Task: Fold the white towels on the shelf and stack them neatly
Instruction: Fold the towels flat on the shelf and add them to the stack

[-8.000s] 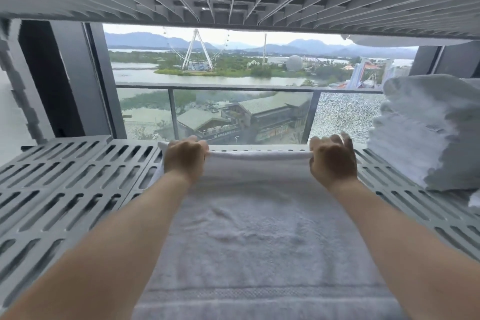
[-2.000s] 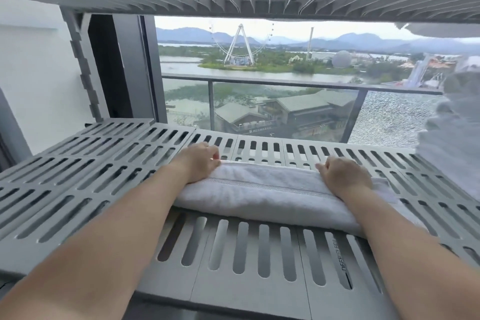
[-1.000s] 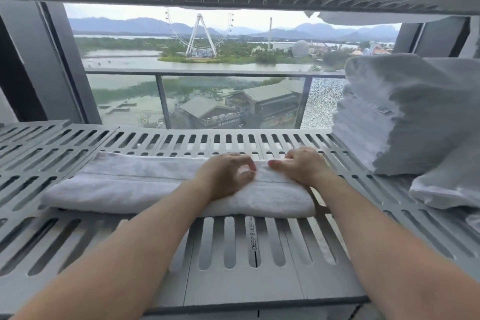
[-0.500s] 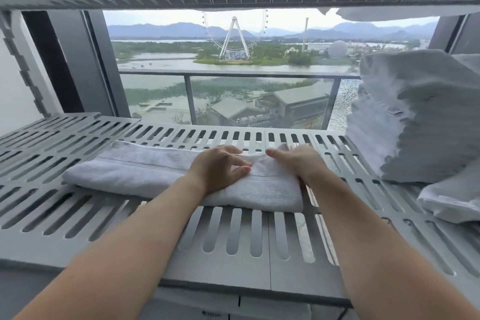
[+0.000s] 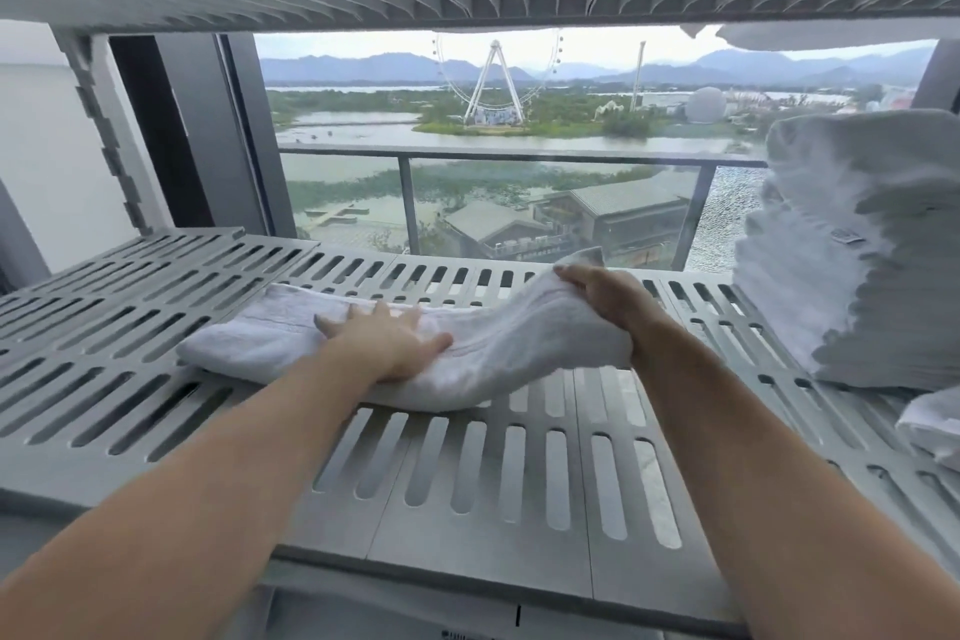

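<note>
Here's the long white towel [image 5: 509, 353] lying across the middle of the slatted grey shelf [image 5: 488, 566], already narrowed into a thick band several layers deep, so the lengthwise folding looks done. The left hand [image 5: 387, 343] is flat on the middle of the band, fingers spread wide, pinning it to the slats. The right hand [image 5: 602, 299] has its fingers curled round the towel's right end and holds that end up off the shelf, arching toward the left. By the look of it this is the crosswise fold, with the right end about to come over the pinned centre, while the left end lies flat and untouched. Over on the right side of the shelf stands a tall stack of folded towels [image 5: 852, 265], well apart from the one in hand, so a good share of the job seems finished. In front of that stack, at the picture's right edge, a bit of another white towel [image 5: 935, 424] shows; whether it is folded I cannot tell. What's left for this towel, as I read it: bring the end across, square up the edges, perhaps one more fold, then carry it onto the stack. How many towels remain beyond that the view does not show.
</note>
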